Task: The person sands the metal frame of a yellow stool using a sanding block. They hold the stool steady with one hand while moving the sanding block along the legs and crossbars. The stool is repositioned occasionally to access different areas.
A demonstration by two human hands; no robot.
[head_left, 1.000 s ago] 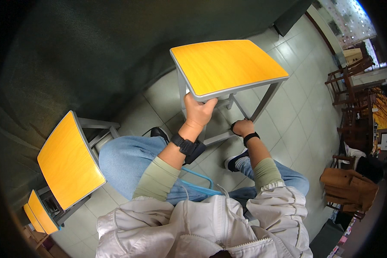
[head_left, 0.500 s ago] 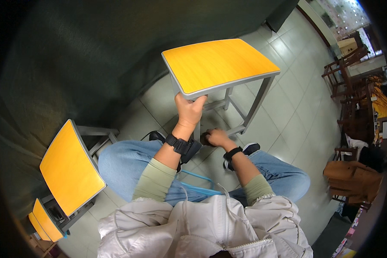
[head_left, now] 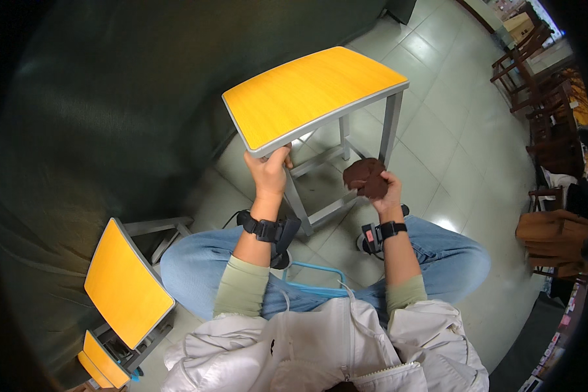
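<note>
In front of me a stool [head_left: 317, 95] with a yellow wood-grain seat and grey metal legs stands tilted toward me. My left hand [head_left: 268, 171] grips the near left corner of its seat from below, thumb and fingers closed around the grey edge. To the right, beside the stool's right leg, my right hand [head_left: 390, 193] holds a crumpled dark brown cloth [head_left: 366, 178]. Its fingers are bunched round the cloth and partly hidden by it. Black bands circle both wrists, and a small black device sits at each.
At my left is another yellow-topped stool [head_left: 127, 284], with smaller yellow boards [head_left: 103, 362] behind it. A light blue frame [head_left: 313, 271] lies between my legs. Dark curtain [head_left: 124, 98] hangs on the left. Wooden chairs [head_left: 526, 65] and a brown garment [head_left: 552, 235] line the right.
My right hand has risen from low by the stool's leg, moving right and bringing the brown cloth into plain view. My left hand keeps its grip on the seat corner.
</note>
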